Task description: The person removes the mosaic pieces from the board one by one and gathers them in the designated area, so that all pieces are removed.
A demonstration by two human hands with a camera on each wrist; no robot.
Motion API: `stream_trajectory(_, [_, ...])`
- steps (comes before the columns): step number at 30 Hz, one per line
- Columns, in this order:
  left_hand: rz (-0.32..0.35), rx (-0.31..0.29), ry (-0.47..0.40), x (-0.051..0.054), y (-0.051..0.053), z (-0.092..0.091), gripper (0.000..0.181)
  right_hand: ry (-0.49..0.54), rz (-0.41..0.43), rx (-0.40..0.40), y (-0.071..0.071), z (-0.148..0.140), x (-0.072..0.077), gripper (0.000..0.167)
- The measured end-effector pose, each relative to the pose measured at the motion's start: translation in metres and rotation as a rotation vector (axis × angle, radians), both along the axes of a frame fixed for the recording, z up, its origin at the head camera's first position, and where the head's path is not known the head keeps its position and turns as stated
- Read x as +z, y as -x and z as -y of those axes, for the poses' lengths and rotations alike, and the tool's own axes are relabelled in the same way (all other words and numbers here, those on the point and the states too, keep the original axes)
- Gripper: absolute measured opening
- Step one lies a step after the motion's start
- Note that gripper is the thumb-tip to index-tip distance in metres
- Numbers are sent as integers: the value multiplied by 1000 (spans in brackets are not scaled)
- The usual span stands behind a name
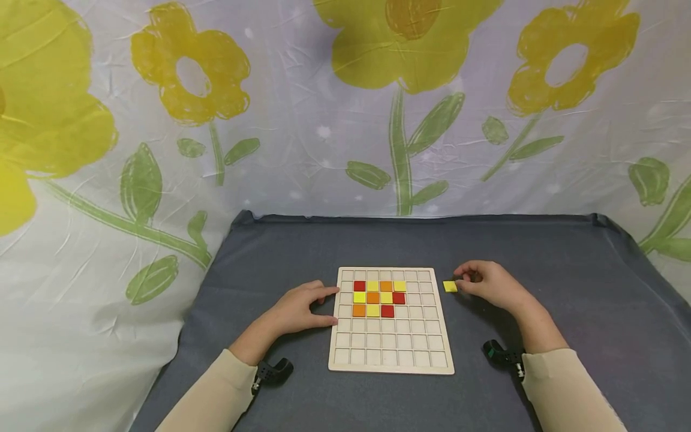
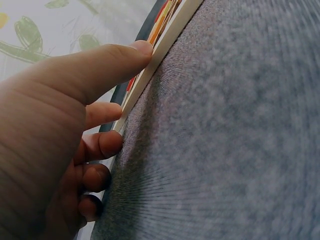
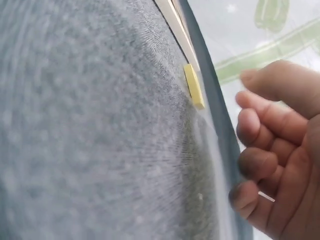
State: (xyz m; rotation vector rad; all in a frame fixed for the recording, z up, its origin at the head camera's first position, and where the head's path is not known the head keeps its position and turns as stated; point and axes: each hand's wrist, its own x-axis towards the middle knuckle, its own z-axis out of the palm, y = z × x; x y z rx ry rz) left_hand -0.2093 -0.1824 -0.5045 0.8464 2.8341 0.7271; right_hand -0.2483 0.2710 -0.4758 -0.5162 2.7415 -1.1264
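A pale wooden grid board (image 1: 391,369) lies flat on the dark grey cloth, holding several red, yellow and orange square tiles in its upper cells. At its left edge, my left hand (image 1: 303,307) touches the rim with thumb and forefinger spread apart; the left wrist view has the thumb against the board's side (image 2: 170,40). A loose yellow tile (image 1: 450,287) lies on the cloth just right of the board. Beside it is my right hand (image 1: 488,284), fingers loosely bent. In the right wrist view a gap shows between the fingertips (image 3: 248,125) and the yellow tile (image 3: 194,86).
Dark grey cloth (image 1: 286,246) covers the table around the board. Behind it hangs a white curtain (image 1: 302,150) printed with yellow flowers. Each wrist wears a black device, one on the left (image 1: 274,372) and one on the right (image 1: 499,354).
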Motion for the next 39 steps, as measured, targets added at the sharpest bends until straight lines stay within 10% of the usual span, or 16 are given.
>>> stream_trajectory(20, [7, 7, 24, 1, 0, 0, 71, 127, -91, 28, -28, 41, 51, 21])
stream_trajectory(39, [3, 8, 11, 2, 0, -1, 69, 231, -23, 130, -46, 87, 41, 16])
